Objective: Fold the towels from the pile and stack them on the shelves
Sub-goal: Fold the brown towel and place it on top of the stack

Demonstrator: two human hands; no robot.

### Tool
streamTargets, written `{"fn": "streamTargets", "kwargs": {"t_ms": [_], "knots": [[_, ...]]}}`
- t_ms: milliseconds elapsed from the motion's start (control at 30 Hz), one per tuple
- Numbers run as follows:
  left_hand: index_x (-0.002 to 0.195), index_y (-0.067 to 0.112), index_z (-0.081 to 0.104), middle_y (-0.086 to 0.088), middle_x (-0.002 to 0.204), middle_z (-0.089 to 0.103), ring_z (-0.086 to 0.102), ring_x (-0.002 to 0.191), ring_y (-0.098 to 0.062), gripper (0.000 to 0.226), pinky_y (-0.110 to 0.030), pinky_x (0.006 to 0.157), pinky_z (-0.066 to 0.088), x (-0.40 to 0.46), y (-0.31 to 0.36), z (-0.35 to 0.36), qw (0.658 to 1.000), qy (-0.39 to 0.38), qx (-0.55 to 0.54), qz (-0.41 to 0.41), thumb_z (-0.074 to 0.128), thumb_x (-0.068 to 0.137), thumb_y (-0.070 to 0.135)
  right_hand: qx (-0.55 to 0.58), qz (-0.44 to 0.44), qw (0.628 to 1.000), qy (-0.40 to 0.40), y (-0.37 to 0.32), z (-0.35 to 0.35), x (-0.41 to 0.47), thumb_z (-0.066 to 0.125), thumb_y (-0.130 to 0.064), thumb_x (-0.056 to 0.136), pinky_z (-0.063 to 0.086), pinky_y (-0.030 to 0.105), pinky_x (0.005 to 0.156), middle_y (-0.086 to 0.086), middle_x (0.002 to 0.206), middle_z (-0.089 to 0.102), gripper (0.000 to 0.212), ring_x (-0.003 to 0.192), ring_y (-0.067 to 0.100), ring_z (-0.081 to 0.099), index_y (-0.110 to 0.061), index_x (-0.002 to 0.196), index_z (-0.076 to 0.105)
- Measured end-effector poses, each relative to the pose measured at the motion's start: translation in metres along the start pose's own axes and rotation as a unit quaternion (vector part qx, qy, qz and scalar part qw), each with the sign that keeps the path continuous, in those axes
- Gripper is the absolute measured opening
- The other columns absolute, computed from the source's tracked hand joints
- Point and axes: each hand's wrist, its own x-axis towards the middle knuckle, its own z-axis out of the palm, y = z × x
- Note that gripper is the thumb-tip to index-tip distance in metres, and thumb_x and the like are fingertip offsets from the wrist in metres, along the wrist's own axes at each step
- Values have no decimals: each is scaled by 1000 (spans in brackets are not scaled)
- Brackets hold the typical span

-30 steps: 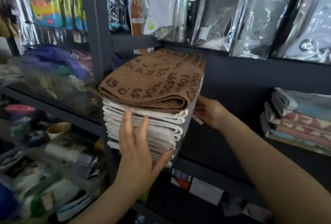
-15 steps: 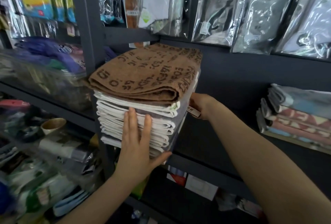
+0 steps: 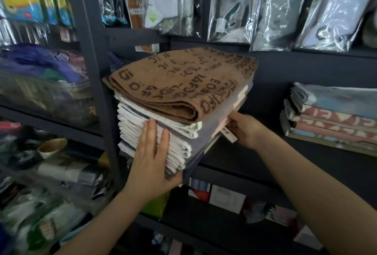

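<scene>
On shelf edge (image 3: 234, 175): tall stack of folded towels (image 3: 155, 132), brown towel (image 3: 179, 83) topmost. Left hand (image 3: 151, 163) flat against the front, fingers straight; right hand (image 3: 242, 130) at the side, grip unclear. Probably heavy, soft, prone to slumping; best supported underneath.

- One brown towel (image 3: 179, 83) with dark lettering, topmost on the near stack.
- Beneath it, white and grey folded towels (image 3: 155, 132); the layered edges are too many and too close to count surely.
- Two stacks of folded towels on the dark shelf (image 3: 265, 175): the near one, and a second stack (image 3: 334, 116) of blue and pink towels to the right, its layers not plainly countable.
- Two hands: the left hand (image 3: 152, 163) and the right hand (image 3: 244, 130).
- One white label tag (image 3: 229, 135) at the near stack's right side.
- One small bowl (image 3: 52, 147) on the lower left shelf.
- Hanging plastic packets (image 3: 281, 6) above, overlapping, so no sure number.
</scene>
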Motion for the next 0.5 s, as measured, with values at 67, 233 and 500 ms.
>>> {"fn": "streamTargets", "kwargs": {"t_ms": [67, 233, 500], "knots": [[147, 14, -10, -14, 154, -14, -4, 142, -38, 99, -46, 115, 5, -2, 0, -2, 1000, -8, -4, -16, 50, 77, 50, 51, -3, 999, 6, 1, 2, -5, 47, -25, 96, 54, 31, 66, 7, 88, 62, 19, 79, 20, 60, -9, 99, 59], [147, 15, -11, -14, 154, -14, -3, 142, -38, 97, -49, 111, 12, -1, -2, -9, 999, -24, 15, -16, 47, 78, 50, 68, 36, 994, 82, 1, 9, -2, 45, -14, 97, 45, 22, 32, 11, 78, 56, 15, 47, 21, 63, -5, 87, 54], [145, 21, -5, -36, 143, 7, 6, 134, -54, 97, -62, 108, 15, -4, 31, -7, 999, 19, 30, -17, 55, 78, 56, -46, 82, 992, 78, -5, 25, 13, 50, -24, 95, 38, 13, 29, 4, 72, 56, 22, 59, 14, 53, -12, 78, 51]]}}
